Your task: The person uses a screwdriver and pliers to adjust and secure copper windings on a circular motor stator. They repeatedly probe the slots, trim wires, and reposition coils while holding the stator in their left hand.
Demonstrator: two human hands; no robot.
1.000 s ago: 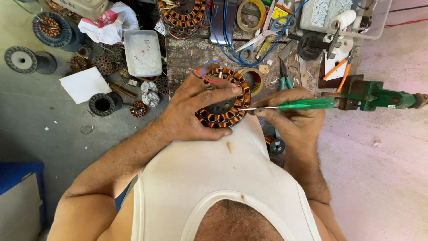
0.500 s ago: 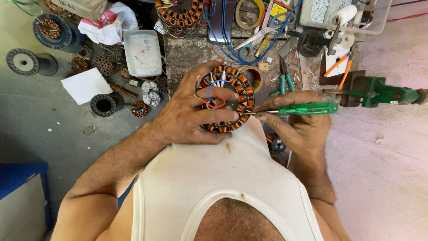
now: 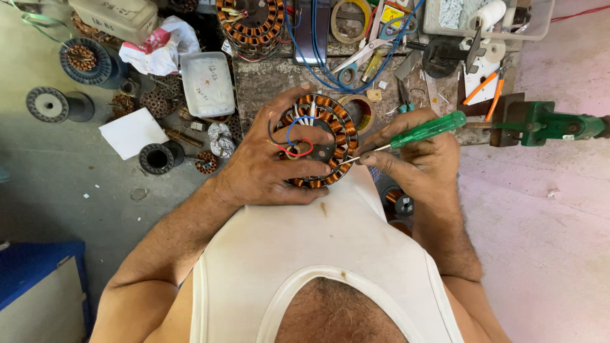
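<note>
Workbench (image 3: 267, 82): stone-grey top, crowded with tools along its far edge; its near edge meets the person's chest.

Stator (image 3: 316, 141): round wound ring, copper coils about a dark steel core, red, blue and white leads at the middle. It is held at the near edge of the workbench, propped against the white vest. Judged heavy for its size and rigid in the core; the enamelled windings and thin leads look easily nicked. Best gripped by the outer rim and core, not by the coils or wires.

Left hand (image 3: 270, 168): fingers spread wide over the stator's face and left rim, thumb beneath, clamping it.

Right hand (image 3: 422, 159): fingers closed round a green-handled screwdriver (image 3: 427, 129), its thin tip touching the stator's right rim.

Green vise (image 3: 546, 124): at the right edge, apart from the hands.

Tape roll (image 3: 362, 111): just behind the stator.

Change from the earlier frames: the stator has turned, so the coloured leads now face up; the screwdriver handle tilts higher, and the tip has stayed at the right rim.
</note>
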